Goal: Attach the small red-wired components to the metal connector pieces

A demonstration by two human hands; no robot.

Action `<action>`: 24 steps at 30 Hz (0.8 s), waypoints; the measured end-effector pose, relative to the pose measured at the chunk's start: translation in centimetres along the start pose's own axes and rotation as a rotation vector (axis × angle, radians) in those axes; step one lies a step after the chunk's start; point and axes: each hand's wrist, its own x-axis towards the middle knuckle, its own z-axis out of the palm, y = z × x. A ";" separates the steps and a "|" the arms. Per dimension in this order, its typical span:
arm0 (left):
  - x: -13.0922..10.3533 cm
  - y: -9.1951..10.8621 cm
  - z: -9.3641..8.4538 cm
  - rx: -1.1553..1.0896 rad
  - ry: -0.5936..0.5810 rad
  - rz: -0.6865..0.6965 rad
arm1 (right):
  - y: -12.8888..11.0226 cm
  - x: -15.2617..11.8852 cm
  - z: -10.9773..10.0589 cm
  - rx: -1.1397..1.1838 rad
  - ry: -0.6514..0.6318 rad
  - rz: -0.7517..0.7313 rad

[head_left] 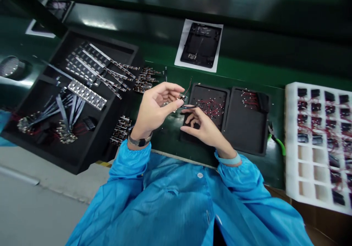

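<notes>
My left hand (155,110) pinches a small circuit board (180,100) between thumb and fingertips, above the green work surface. A thin dark red wire (189,85) rises beside the board. Just to the right, my right hand (205,127) has a slim dark tool (189,107), perhaps tweezers, between thumb side and index finger, its tip close to the board. The other fingers of that hand are curled loosely. Behind the right hand lies a black tray (194,90) with a tangle of red wired parts (211,107). The fingers partly hide the board.
A second black tray (242,128) holds more wired parts. Green-handled pliers (279,141) lie right of it, before a white foam tray (291,128). At left stands a large black bin (82,154) with board strips. Small boards (145,79) sit beside it. A dark panel (202,44) lies behind.
</notes>
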 end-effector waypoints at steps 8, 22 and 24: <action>-2.3 -2.5 -1.4 -0.054 0.170 -0.117 | -0.1 1.6 2.7 0.351 -0.133 0.108; -9.5 -5.2 -3.5 0.262 0.632 -0.188 | 0.6 1.4 6.0 -0.443 0.055 -0.251; -10.7 -5.8 -3.5 0.295 0.659 -0.192 | 0.9 1.0 6.9 -0.661 0.057 -0.376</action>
